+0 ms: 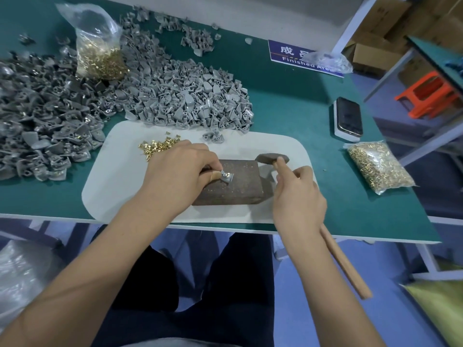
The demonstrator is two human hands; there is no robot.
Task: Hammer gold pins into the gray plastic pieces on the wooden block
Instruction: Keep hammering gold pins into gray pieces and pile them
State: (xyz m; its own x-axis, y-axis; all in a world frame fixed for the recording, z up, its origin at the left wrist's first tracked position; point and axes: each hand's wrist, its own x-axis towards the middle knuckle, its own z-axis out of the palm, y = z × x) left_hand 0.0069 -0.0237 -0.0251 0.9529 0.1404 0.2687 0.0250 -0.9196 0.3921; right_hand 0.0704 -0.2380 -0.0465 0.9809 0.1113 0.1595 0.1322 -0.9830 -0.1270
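A dark wooden block [233, 186] lies on a white mat [117, 186] in front of me. My left hand [180, 171] pinches a gray plastic piece [226, 177] on top of the block, with a pin seated in it. My right hand [298, 196] grips a hammer by its wooden handle [343, 264]; the hammer's dark head [271, 158] hovers just right of the block's far corner. Loose gold pins [156, 147] lie on the mat behind my left hand.
Big heaps of gray plastic pieces [185, 98] cover the green table at left and centre. A clear bag of gold pins [99, 46] stands among them, another bag [379, 166] lies at right. A phone [348, 117] and a blue sign [300, 57] sit farther back.
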